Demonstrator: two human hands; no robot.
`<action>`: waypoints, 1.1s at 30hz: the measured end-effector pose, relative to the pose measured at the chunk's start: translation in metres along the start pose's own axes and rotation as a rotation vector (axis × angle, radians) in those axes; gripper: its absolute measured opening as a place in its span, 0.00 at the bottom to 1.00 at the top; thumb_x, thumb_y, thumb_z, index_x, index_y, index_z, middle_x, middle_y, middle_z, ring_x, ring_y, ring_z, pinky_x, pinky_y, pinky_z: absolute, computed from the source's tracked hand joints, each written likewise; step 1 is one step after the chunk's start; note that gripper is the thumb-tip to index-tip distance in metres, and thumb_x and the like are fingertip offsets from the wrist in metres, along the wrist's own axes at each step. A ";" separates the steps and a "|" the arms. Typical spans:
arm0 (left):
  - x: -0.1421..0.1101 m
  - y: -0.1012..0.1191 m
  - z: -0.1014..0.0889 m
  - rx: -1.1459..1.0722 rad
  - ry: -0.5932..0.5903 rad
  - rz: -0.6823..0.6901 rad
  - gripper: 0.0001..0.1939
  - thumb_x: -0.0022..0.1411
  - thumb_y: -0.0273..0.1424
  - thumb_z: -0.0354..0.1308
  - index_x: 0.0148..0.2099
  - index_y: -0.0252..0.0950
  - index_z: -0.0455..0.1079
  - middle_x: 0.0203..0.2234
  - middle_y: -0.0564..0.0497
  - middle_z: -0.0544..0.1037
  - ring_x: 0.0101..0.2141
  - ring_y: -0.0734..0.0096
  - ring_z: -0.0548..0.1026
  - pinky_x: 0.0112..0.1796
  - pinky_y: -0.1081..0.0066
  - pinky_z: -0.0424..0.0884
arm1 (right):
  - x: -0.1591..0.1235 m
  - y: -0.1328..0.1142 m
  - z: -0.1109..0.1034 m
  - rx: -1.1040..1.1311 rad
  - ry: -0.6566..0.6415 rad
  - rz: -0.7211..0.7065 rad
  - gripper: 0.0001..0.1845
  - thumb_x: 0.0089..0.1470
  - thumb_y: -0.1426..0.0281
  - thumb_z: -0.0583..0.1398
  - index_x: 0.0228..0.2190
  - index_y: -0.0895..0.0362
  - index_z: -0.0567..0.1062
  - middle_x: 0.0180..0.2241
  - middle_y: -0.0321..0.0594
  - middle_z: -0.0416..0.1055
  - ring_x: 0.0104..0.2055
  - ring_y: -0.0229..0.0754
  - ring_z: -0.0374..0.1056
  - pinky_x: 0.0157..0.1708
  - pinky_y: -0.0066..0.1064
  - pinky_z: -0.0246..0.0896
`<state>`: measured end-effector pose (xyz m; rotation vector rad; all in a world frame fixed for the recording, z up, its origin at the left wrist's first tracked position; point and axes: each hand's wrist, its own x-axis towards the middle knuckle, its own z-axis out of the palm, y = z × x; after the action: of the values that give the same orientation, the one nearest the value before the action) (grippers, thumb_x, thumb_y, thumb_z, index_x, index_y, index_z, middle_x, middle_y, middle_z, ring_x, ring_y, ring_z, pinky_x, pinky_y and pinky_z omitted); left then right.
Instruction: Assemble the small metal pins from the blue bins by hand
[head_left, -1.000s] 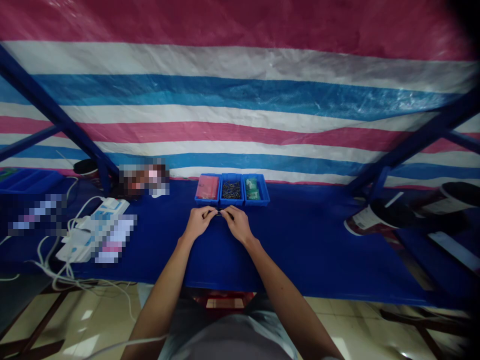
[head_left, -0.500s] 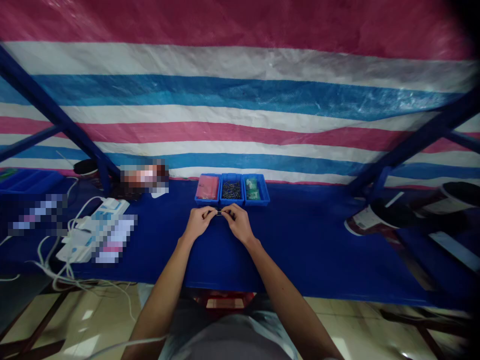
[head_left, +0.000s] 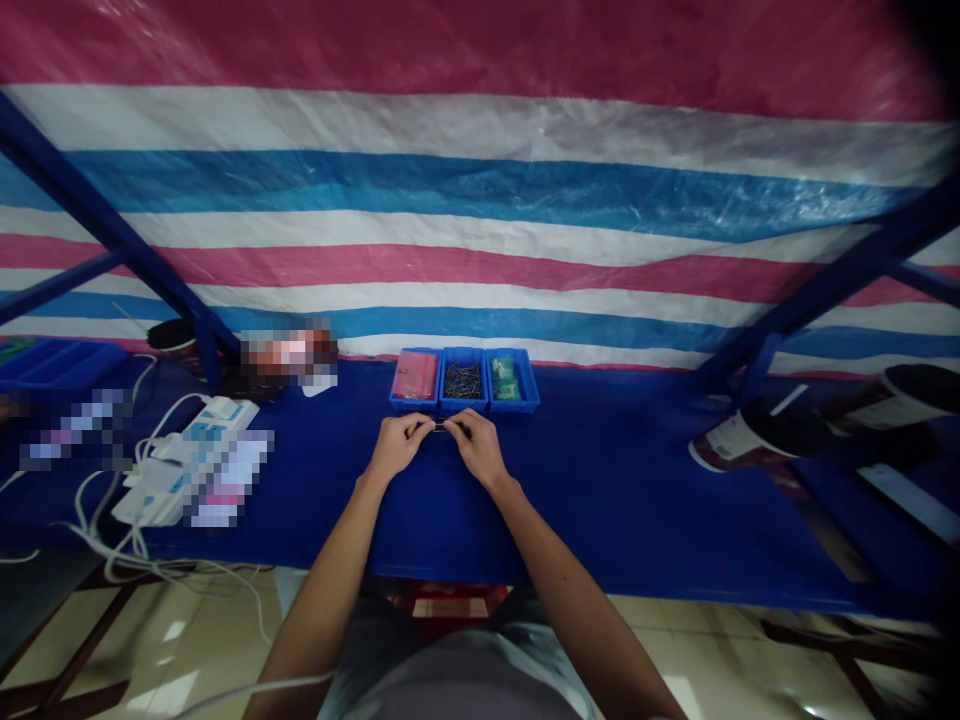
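Note:
My left hand [head_left: 399, 443] and my right hand [head_left: 478, 445] meet in a pinch just in front of three blue bins. Between their fingertips runs a thin metal piece [head_left: 440, 427], pinched from both sides; its exact kind is too small to make out. Pink plastic packets [head_left: 416, 376] fill the left bin [head_left: 413, 406]. Many thin dark metal pieces [head_left: 463, 381] lie loose in the middle bin [head_left: 450, 355]. In the right bin [head_left: 531, 386] are small green packets [head_left: 505, 380]. Both wrists hang over the blue tabletop [head_left: 442, 520].
On the left, a white power strip [head_left: 187, 460] with tangled cables [head_left: 112, 540] lies beside a blurred-out paper [head_left: 231, 480]. Cups [head_left: 739, 437] and a phone [head_left: 915, 500] are at the right. A striped tarp [head_left: 480, 220] hangs behind, between blue frame bars [head_left: 135, 250].
Both hands stay in nearly the same place, still pinching the thin metal piece. A small blurred shape has appeared at the far left edge.

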<state>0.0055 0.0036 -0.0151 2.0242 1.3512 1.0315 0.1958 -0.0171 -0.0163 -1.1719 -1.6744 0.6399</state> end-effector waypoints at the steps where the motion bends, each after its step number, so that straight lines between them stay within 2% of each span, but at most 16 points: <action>1: 0.000 0.000 0.000 -0.003 0.002 0.001 0.17 0.66 0.40 0.57 0.37 0.32 0.80 0.16 0.60 0.53 0.19 0.79 0.55 0.26 0.74 0.54 | 0.000 0.000 0.000 0.003 0.005 0.003 0.11 0.63 0.63 0.59 0.36 0.55 0.79 0.32 0.38 0.72 0.31 0.39 0.65 0.33 0.30 0.59; 4: 0.000 0.001 -0.001 -0.013 0.008 0.006 0.17 0.66 0.39 0.57 0.37 0.31 0.80 0.16 0.59 0.53 0.19 0.79 0.55 0.26 0.74 0.54 | 0.000 0.001 0.001 0.015 0.009 0.005 0.09 0.60 0.62 0.62 0.37 0.55 0.78 0.31 0.37 0.70 0.28 0.38 0.62 0.31 0.30 0.58; 7: 0.000 0.002 -0.001 -0.009 0.004 0.008 0.17 0.66 0.39 0.57 0.37 0.31 0.81 0.16 0.59 0.54 0.20 0.79 0.55 0.26 0.74 0.54 | 0.000 0.001 0.001 0.021 0.000 -0.003 0.09 0.61 0.63 0.62 0.34 0.55 0.78 0.30 0.37 0.68 0.27 0.37 0.61 0.30 0.29 0.58; 20: 0.000 0.002 0.000 -0.014 -0.004 0.003 0.17 0.66 0.41 0.57 0.37 0.32 0.80 0.16 0.60 0.52 0.20 0.78 0.54 0.26 0.74 0.54 | 0.000 0.000 0.000 -0.032 0.008 -0.009 0.13 0.65 0.64 0.56 0.31 0.55 0.77 0.31 0.39 0.71 0.32 0.40 0.67 0.34 0.30 0.58; 25: 0.000 0.001 -0.001 -0.013 -0.002 0.005 0.17 0.66 0.40 0.57 0.37 0.32 0.80 0.16 0.60 0.53 0.20 0.79 0.54 0.26 0.75 0.54 | 0.001 0.002 0.001 -0.047 -0.015 0.006 0.15 0.66 0.63 0.56 0.30 0.55 0.76 0.29 0.37 0.70 0.30 0.39 0.65 0.33 0.30 0.57; 30: 0.000 0.001 -0.001 0.000 0.011 0.005 0.17 0.66 0.40 0.57 0.37 0.32 0.80 0.16 0.59 0.54 0.20 0.79 0.55 0.26 0.75 0.54 | 0.000 0.002 0.002 0.002 -0.022 0.039 0.09 0.59 0.63 0.62 0.38 0.55 0.77 0.30 0.35 0.70 0.26 0.36 0.62 0.31 0.29 0.58; 33: 0.000 0.001 -0.001 -0.006 0.004 0.000 0.18 0.66 0.41 0.56 0.37 0.32 0.80 0.16 0.59 0.54 0.20 0.78 0.55 0.27 0.74 0.55 | 0.000 0.002 0.002 0.005 -0.022 0.025 0.07 0.59 0.66 0.62 0.38 0.55 0.77 0.31 0.35 0.70 0.27 0.36 0.62 0.31 0.29 0.59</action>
<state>0.0053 0.0030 -0.0144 2.0188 1.3480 1.0397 0.1949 -0.0162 -0.0185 -1.1875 -1.6777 0.6745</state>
